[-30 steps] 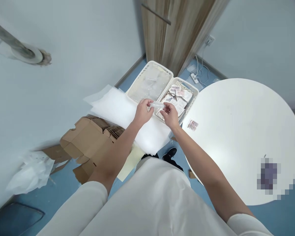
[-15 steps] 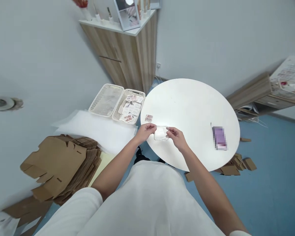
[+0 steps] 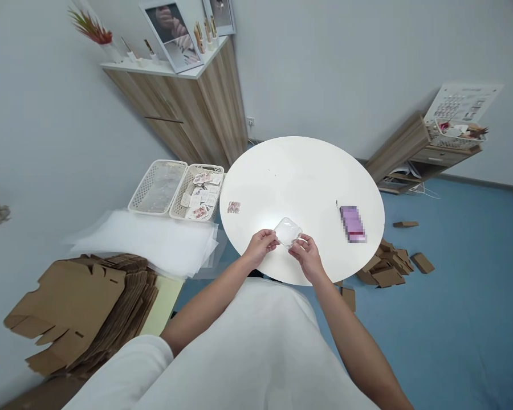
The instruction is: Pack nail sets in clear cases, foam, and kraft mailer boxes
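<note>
Between both hands I hold a clear plastic box (image 3: 288,232), tilted, above the near part of the white round table (image 3: 308,182). My left hand (image 3: 261,246) pinches its left corner with thumb and fingers. On the opposite side, my right hand (image 3: 306,254) grips the lower right corner. The box looks transparent and squarish; I cannot tell whether anything is inside. Left of the hands, a small card with brownish-pink nail shapes (image 3: 233,207) lies flat on the table. A purple pixelated object (image 3: 353,224) rests toward the table's right edge.
Two white baskets stand at the left: one (image 3: 133,200) with clear plastic pieces, one (image 3: 221,177) with printed cards. Translucent sheets (image 3: 154,239) and stacked flat cardboard (image 3: 77,302) lie nearer. Small brown boxes (image 3: 389,277) are on the floor at right. A wooden cabinet (image 3: 183,114) stands behind.
The clear box has turned from lying square to a slanted angle, and my right hand has shifted to its lower corner. The camera view has swung to the right.
</note>
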A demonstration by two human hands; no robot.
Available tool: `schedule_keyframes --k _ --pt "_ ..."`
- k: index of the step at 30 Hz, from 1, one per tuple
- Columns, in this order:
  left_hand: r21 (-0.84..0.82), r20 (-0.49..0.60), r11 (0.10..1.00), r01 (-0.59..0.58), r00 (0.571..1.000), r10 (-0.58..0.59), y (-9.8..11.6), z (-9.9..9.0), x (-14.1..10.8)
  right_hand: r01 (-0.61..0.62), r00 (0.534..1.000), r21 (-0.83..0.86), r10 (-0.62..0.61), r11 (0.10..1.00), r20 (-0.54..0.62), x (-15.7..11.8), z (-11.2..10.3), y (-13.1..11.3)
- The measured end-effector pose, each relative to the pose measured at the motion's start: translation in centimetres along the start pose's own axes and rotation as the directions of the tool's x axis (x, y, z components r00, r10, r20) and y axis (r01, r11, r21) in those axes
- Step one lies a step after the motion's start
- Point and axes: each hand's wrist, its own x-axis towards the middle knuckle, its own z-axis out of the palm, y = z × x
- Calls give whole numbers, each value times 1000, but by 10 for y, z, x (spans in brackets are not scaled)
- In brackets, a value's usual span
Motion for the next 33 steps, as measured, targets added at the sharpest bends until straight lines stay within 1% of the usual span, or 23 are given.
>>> schedule_keyframes --k 3,7,9,12,14,16,19,21,23,25,27,30,33 --pt "6 -4 998 57 998 -57 -11 2 -1 29 996 -25 -31 999 -81 1 0 6" --pt "162 16 982 94 995 -97 -19 2 0 64 987 -95 -77 993 -143 8 -1 4" --pt "249 56 965 78 994 -94 -16 0 3 76 981 -137 -98 988 -165 12 -3 0" --pt "308 106 951 33 992 -68 -4 -7 10 90 973 -193 -127 977 -191 17 -6 -5" --pt "333 113 943 19 992 -60 5 -13 17 75 973 -226 -121 971 -196 18 -7 -7" --pt "372 145 928 5 987 -63 10 -18 25 40 976 -268 -95 963 -197 19 -9 -8" --pt "403 225 915 -26 972 -71 7 -22 36 6 979 -319 -71 948 -193 17 -9 -8" --pt "391 250 920 -25 965 -80 1 -23 39 13 976 -321 -82 947 -202 16 -8 -8" --pt "359 241 933 3 966 -96 -5 -23 41 36 967 -294 -107 955 -229 16 -7 -8" --pt "317 210 947 39 971 -111 -11 -23 41 56 960 -248 -120 967 -252 15 -7 -7" --pt "276 173 959 60 979 -111 -15 -23 42 54 960 -206 -107 977 -258 14 -8 -3" --pt "246 132 968 51 987 -86 -22 -21 43 16 976 -190 -56 982 -210 14 -12 3" --pt "293 128 956 -2 991 -37 -26 -17 42 -1 984 -236 -41 972 -173 15 -19 9"
